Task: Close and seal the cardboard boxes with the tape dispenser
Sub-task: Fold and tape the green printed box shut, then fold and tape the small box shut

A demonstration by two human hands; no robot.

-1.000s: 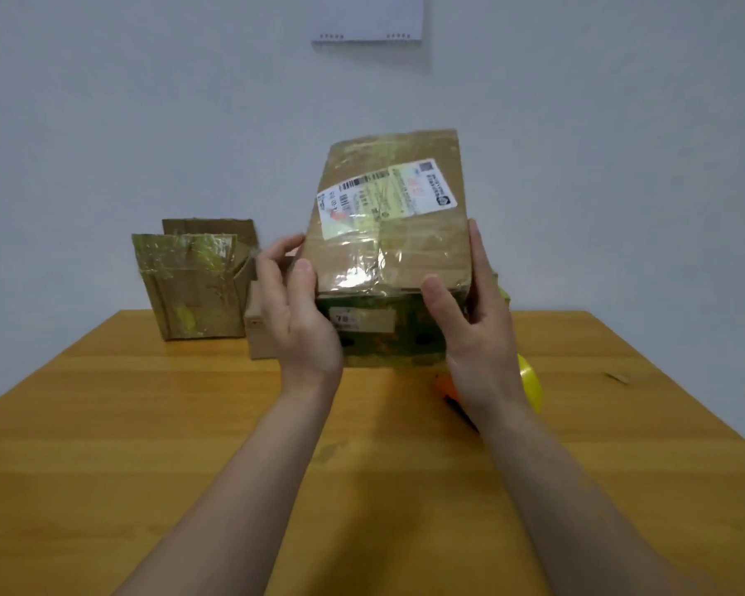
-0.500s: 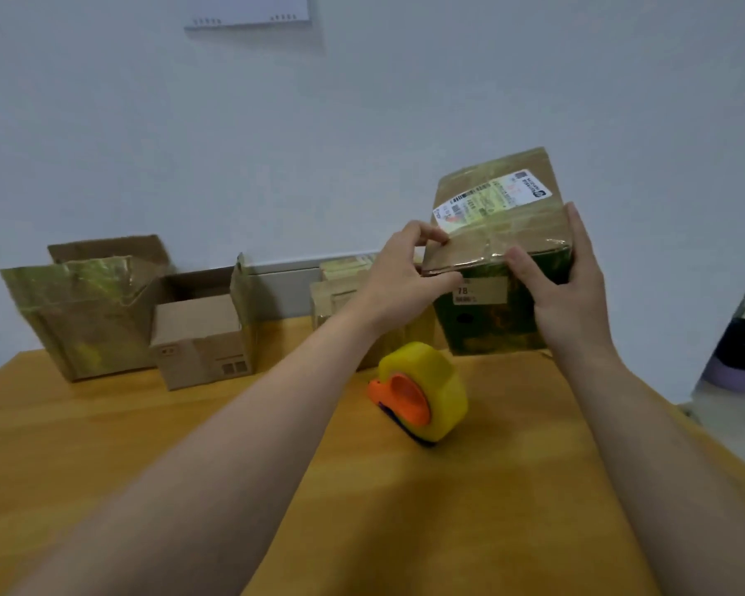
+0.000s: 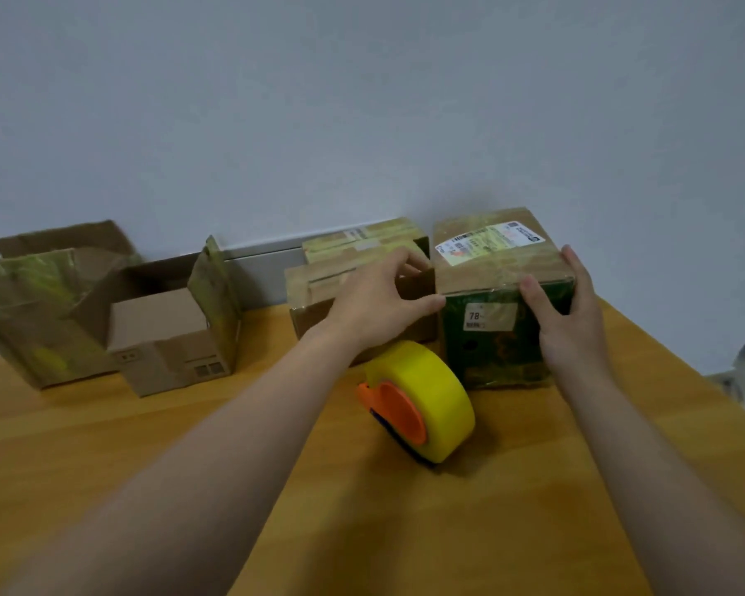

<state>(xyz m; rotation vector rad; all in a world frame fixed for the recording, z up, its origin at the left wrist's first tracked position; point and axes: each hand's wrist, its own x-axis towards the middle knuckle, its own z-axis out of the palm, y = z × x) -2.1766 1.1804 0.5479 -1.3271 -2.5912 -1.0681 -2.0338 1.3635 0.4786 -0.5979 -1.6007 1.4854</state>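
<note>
cardboard boxes (image 3: 168, 329): two open, one labelled box (image 3: 491, 268) in right hand (image 3: 573, 320), left hand (image 3: 375, 303) loose; one tape dispenser (image 3: 422, 402)

Yellow-and-orange tape dispenser (image 3: 418, 402), brown-topped green-sided box (image 3: 497, 294), honey-coloured wooden table (image 3: 104, 445)

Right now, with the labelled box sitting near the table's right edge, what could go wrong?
The right hand grips the labelled box near the table edge; a sideways nudge might tip it off. The tape dispenser stands on its rim close to the left hand; pulling that arm back could knock it rolling.
</note>
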